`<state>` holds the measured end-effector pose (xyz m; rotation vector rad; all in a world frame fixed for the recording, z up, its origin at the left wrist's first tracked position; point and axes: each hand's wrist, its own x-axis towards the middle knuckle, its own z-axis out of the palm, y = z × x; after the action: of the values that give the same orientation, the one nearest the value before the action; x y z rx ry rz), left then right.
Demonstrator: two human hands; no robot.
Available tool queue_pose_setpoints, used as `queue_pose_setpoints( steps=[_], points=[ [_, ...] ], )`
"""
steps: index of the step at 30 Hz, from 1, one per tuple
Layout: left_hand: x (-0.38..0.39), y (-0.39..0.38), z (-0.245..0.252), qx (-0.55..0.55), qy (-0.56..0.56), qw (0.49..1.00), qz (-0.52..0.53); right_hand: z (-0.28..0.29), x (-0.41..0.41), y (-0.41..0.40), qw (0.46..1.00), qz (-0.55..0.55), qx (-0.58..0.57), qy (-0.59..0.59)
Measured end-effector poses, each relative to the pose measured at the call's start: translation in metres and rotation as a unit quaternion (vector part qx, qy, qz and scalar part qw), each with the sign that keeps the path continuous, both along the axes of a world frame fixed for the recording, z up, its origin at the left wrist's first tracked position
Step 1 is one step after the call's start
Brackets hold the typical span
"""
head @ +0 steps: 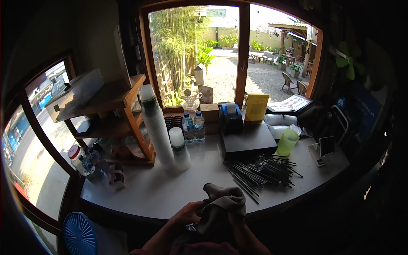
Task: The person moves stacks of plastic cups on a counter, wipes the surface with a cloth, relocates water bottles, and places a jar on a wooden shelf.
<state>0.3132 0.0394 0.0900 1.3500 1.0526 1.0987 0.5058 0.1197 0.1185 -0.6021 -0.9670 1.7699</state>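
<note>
A bunched grey cloth (224, 199) is held up at the counter's near edge, in front of my body. My left hand (190, 213) grips its left side, the fingers partly in shadow. My right hand (236, 217) is mostly covered by the folds, with the wrist showing below; it holds the cloth from the right. Something small and shiny (190, 227) shows under my left hand, too dark to make out. Just beyond the cloth, a loose pile of black drinking straws (263, 172) lies spread on the white counter (200, 178).
Behind the straws stand a black cash drawer (250, 140), a receipt printer (230, 118) and a yellow-green cup (287, 142). Tall stacked plastic cups (156, 130), a shorter stack (179, 148) and two water bottles (193, 127) stand left of them. A wooden shelf (127, 108) rises farther left.
</note>
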Motion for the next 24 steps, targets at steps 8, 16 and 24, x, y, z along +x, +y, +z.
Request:
queue_pose_setpoints(
  steps=[8,16,24],
  points=[
    [0.037,-0.013,0.02,-0.003,0.192,0.967,0.168,-0.019,-0.026,-0.012,0.995,-0.067,0.061,-0.031],
    [-0.013,0.01,-0.002,-0.12,-0.257,0.958,0.033,0.008,-0.032,0.037,0.998,0.042,-0.019,-0.036],
    [-0.028,0.032,-0.018,-0.111,-0.131,0.984,0.05,0.027,-0.084,0.035,0.943,-0.077,0.162,-0.281]
  ],
)
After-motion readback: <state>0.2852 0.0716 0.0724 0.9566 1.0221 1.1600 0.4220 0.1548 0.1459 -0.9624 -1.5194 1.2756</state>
